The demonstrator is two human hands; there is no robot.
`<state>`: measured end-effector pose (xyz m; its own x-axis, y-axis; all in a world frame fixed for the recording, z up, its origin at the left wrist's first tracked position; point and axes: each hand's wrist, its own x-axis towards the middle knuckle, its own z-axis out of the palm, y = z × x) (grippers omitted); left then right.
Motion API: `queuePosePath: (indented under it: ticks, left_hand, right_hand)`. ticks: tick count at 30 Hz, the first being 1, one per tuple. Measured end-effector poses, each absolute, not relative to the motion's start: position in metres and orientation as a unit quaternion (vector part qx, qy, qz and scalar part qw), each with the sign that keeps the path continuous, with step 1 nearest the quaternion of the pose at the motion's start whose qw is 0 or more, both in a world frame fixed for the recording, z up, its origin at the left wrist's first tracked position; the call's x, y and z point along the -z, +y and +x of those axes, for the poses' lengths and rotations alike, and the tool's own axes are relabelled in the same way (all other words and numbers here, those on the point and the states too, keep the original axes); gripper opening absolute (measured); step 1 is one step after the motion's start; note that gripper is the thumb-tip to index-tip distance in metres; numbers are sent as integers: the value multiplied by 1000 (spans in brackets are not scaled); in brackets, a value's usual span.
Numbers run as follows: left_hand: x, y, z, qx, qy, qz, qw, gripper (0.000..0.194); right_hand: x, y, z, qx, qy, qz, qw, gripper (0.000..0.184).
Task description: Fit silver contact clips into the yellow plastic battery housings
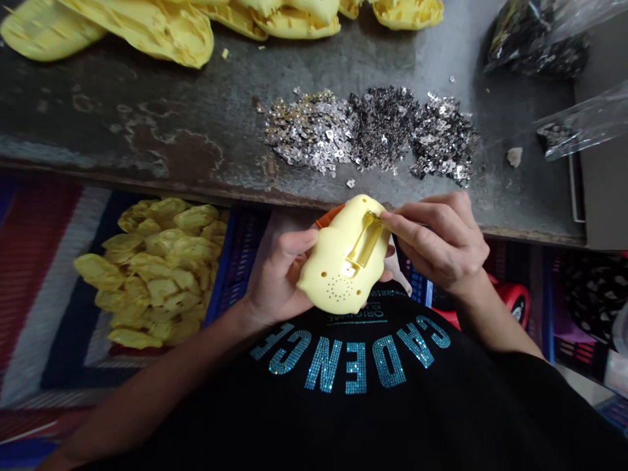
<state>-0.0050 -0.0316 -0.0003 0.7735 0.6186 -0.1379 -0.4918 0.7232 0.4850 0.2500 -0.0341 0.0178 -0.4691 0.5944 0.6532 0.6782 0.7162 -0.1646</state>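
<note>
My left hand (287, 275) is closed around a pale yellow plastic toy shell (318, 261), thumb on its near side and fingers mostly hidden beneath. The shell's battery compartment (364, 245) faces up, with screw holes and a ring of small speaker holes around it. At the compartment's upper end, my right hand (436, 235) pinches a small dark metal battery contact (373, 215), which the fingertips partly cover. Whether the contact is seated in its slot I cannot tell. Past the hands, on the bench, lie piles of metal battery contacts (314, 131).
The metal bench (235, 137) has its front edge just beyond the shell. More yellow shells (167, 33) lie at its back. Plastic bags of metal parts (540, 46) are at the right. A blue crate (240, 248) with yellow pieces (161, 268) stands lower left.
</note>
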Motion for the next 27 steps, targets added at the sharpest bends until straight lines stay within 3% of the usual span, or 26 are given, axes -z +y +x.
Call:
queuePosePath:
  ticks: [4,10,15,18,22,27]
  left_hand:
    - [-1,-32,-6,-307,159,214,914,51]
    - [-1,-32,-7,-316,162,239,904,65]
    - [-2,-34,-5,-304,146,245,909,58]
    - [-1,-34,-4,-312,134,245,908,59]
    - [4,-36,0,-335,147,237,900,67]
    - [10,-40,4,-358,207,198,889,59]
  right_hand:
    - [-17,-36,247,85,-857,-366,353,38]
    - [-15,-33,245,67,-855,-358,369,33]
    - [-16,-32,245,-18,-833,-387,395,27]
    - [-15,-31,244,-6,-834,-381,398,23]
    - [-13,-28,242,46,-856,-355,374,18]
    - [-9,-27,243,46,-881,-339,327,22]
